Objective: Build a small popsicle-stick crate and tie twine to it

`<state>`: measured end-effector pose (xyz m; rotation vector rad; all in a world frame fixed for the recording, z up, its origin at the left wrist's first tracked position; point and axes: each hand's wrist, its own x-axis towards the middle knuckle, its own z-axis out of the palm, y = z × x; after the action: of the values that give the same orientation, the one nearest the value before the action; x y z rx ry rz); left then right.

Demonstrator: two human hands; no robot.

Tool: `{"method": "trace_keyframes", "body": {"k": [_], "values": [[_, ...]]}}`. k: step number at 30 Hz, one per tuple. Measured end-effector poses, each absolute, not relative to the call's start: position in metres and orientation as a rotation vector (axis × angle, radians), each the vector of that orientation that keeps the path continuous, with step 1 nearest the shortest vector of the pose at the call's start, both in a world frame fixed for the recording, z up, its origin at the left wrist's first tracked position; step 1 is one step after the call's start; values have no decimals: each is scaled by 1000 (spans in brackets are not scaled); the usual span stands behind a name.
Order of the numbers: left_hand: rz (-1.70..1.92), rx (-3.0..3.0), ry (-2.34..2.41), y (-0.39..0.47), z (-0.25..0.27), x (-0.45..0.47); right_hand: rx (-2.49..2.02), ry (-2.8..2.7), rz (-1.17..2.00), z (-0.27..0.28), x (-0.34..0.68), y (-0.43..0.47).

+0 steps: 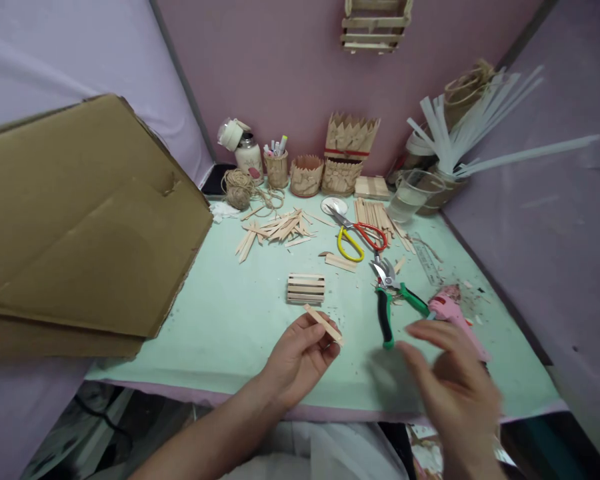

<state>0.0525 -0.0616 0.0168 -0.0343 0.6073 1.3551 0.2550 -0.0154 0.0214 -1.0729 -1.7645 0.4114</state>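
Observation:
My left hand is closed on a short flat wooden stick, pinched between thumb and fingers above the front of the table. Just beyond it on the table lies a small slatted wooden piece made of parallel sticks. My right hand, blurred by motion, hovers at the front right with thumb and index finger apart and nothing visible between them. Nearest to it are a pink glue gun and green-handled pruning shears, which lie with their blades apart.
Scissors and loose sticks lie mid-table. Twine, stick-covered cups and a plastic cup of clear liquid stand behind. White glue sticks jut out at right. A large cardboard sheet leans at left.

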Motion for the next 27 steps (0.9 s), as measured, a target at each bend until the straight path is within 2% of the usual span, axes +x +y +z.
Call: {"method": "trace_keyframes", "body": {"k": [3,9,27], "values": [[1328,-73,531,-64,20,61,-903,-1710,685,9,209,-28],[1319,-120,443,-66,21,69,-797,-1507,827,3,170,-34],[1344,-101,463,-65,15,72,-845,-1440,713,5,163,-35]]}}
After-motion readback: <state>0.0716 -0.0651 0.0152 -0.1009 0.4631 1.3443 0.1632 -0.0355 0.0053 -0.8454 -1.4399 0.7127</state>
